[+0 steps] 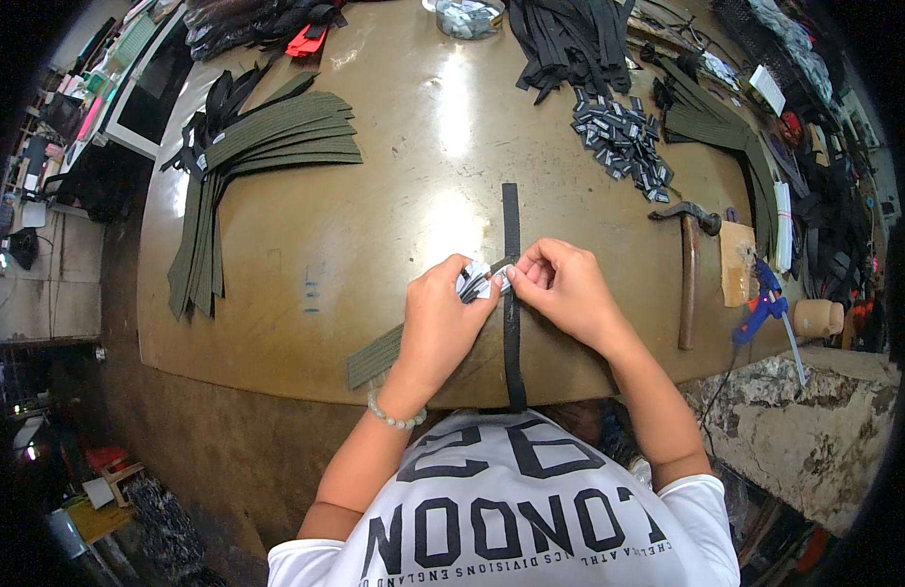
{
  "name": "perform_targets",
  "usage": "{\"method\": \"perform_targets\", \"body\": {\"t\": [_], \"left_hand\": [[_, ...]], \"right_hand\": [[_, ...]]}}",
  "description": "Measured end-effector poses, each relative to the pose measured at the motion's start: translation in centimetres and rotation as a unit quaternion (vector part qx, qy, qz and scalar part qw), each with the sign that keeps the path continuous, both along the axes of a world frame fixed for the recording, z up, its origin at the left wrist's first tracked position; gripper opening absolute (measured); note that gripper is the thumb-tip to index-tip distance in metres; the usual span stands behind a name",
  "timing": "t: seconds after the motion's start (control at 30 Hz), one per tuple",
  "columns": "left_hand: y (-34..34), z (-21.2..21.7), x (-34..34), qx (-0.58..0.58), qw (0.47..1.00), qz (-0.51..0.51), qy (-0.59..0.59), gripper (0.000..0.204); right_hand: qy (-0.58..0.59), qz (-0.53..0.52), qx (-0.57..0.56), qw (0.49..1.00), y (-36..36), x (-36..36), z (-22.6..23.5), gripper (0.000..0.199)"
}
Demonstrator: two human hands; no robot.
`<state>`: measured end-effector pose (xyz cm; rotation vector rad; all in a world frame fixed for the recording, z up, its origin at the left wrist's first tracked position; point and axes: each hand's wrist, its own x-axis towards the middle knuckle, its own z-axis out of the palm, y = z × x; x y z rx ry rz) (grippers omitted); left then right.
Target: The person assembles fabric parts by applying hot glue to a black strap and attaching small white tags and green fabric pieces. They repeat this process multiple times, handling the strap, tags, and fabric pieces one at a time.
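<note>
In front of me, my left hand (441, 315) is closed around several small black-and-white labels (475, 282). An olive-green webbing strap (376, 358) comes out from under that hand toward the near left. My right hand (573, 293) meets it fingertip to fingertip, pinching a small white piece that looks like one of the labels. Beneath the fingers a black strap (511, 217) lies straight, from mid-table to the near edge. My fingers hide how the label and the olive strap meet.
Olive straps (286, 132) lie fanned at the left. Black straps (574, 44) and a pile of small labels (623, 142) occupy the far right. A hammer (688, 284), a brown card (737, 262) and a blue glue gun (762, 305) sit at the right edge. A clear tub (469, 20) stands far back.
</note>
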<state>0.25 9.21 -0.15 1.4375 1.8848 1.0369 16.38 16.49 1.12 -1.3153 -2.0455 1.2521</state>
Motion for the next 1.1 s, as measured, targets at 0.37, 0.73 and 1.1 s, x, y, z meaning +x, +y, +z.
{"method": "perform_targets", "body": {"t": [0.37,0.73,1.1], "left_hand": [[0.1,0.4,0.3,0.0,1.0,-0.008,-0.025,0.021],[0.1,0.5,0.6,0.006,1.0,-0.021,-0.015,0.023],[-0.2,-0.6,0.3,0.073,0.997,-0.035,0.001,0.015]], "right_hand": [[0.022,-0.013,0.003,1.0,-0.1,-0.1,0.5,0.019],[-0.123,0.063,0.041,0.99,-5.8,1.8,1.8,0.029],[0.139,0.072,-0.013,0.988,2.0,1.3,-0.1,0.021]]}}
